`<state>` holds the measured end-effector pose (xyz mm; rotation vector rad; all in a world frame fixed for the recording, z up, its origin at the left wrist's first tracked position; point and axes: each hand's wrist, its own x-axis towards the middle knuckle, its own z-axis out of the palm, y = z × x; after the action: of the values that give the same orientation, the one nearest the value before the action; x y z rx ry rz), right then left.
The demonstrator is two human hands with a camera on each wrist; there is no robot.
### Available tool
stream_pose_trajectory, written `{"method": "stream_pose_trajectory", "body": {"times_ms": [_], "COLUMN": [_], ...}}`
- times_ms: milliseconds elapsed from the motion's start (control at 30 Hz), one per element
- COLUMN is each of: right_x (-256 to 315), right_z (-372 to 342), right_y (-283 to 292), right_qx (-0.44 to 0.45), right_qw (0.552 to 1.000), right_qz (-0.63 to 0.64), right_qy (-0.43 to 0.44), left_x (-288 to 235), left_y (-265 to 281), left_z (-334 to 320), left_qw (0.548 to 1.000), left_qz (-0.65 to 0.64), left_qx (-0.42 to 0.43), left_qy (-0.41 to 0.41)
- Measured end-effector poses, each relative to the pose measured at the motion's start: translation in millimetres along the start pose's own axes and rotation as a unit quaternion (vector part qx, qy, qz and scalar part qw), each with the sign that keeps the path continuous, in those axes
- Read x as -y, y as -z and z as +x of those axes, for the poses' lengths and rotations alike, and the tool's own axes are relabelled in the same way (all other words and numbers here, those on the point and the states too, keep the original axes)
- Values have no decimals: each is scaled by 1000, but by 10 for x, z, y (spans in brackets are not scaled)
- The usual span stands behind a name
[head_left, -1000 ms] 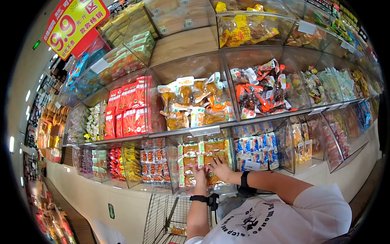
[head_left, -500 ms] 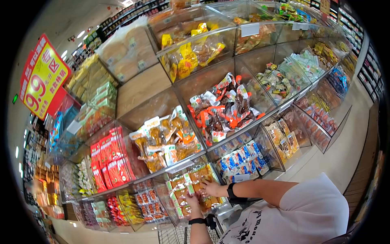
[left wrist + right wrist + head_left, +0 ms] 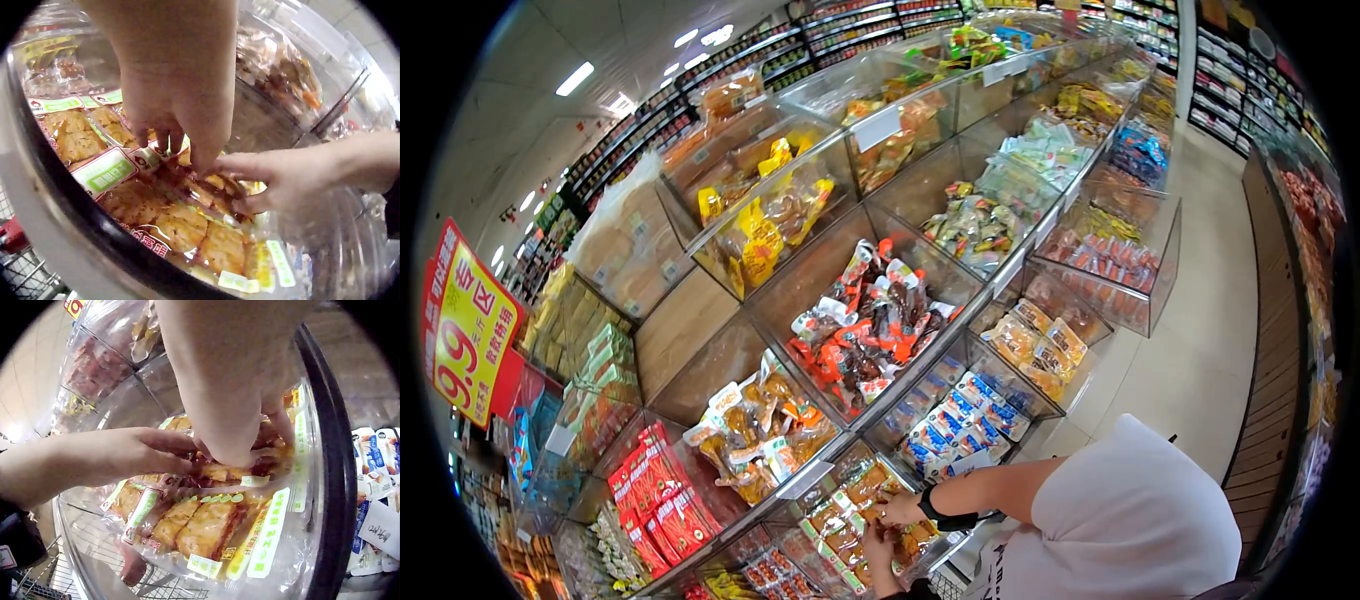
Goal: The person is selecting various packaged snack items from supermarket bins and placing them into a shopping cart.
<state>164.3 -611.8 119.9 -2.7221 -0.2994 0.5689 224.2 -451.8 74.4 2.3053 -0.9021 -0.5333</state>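
Flat, clear vacuum packs of brown braised snack blocks (image 3: 840,538) with green-and-white labels fill a clear bin in the lower row. Both hands are down among them. My left hand (image 3: 880,550) rests on the packs, fingers pointing down at a label edge in the left wrist view. Beside it, my right hand (image 3: 899,510) lies on the farther packs with thumb and fingers spread. The hands nearly meet over a reddish-brown pack (image 3: 219,472), their fingertips partly hidden. Nearer the front wall lies another pack (image 3: 181,228), wrinkled and shiny, with its label facing up.
A dark rim (image 3: 331,456) edges the bin. Blue-and-white packets (image 3: 965,425) fill the bin to the right; red packets (image 3: 662,495) and drumstick packs (image 3: 760,430) stand above. A cart's wire basket (image 3: 25,269) shows below. An aisle (image 3: 1170,330) runs along the right.
The head view has swung right and tilted, so the bins shift down and left and more of the aisle shows. Both hands stay among the same packs.
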Motion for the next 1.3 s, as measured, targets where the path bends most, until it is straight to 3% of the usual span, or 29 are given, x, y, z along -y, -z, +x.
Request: {"method": "stream_pose_trajectory", "body": {"times_ms": [100,200,333,367,400,467,533,600,667,767,867,933,1000,1100,1200,1300], "right_x": [89,343,863,1101,1302,1707,1989,2202,2419,2641,2889,3108,3212,3444,3692,3714], "right_z": [19,79,115,-141,-86,-334,-384,-367,-313,-3,487,897,1184,1363,1408,1318], "right_y": [-21,-21,-162,94,-87,-67,-407,-835,-1105,-1611,-2105,-2425,-3059,-3583,-4041,-4453], "right_qx": [-1,-60,-318,-285,-267,-272,-143,-80,1,183,241,341,288,328,398,377], "right_qw": [1000,993,942,946,942,928,935,923,933,943,938,922,933,918,910,922], "right_qz": [-14,-45,-23,-32,80,-15,75,34,50,124,177,114,126,126,61,64], "right_qy": [-15,-89,103,152,187,255,317,374,356,250,175,143,173,185,100,67], "left_x": [136,-486,-488,-387,-244,-47,-125,281,563,602,780,871,859,787,797,790], "left_y": [16,445,570,543,490,362,409,77,-241,-251,-481,-590,-471,-303,-311,-249], "left_z": [-201,-895,-1852,-2089,-2343,-2788,-3106,-3548,-3946,-4330,-4682,-4853,-4937,-4992,-5107,-5156], "left_qw": [994,981,944,931,921,906,860,872,857,805,811,776,757,734,758,735], "left_qz": [-93,-151,-113,-94,-73,-69,-198,-89,-92,-202,-163,-223,-251,-306,-274,-301], "left_qx": [-32,-119,-309,-352,-379,-402,-382,-349,-344,-279,-277,-304,-291,-284,-273,-258], "left_qy": [36,33,27,34,48,110,273,333,371,484,489,506,529,536,524,550]}}
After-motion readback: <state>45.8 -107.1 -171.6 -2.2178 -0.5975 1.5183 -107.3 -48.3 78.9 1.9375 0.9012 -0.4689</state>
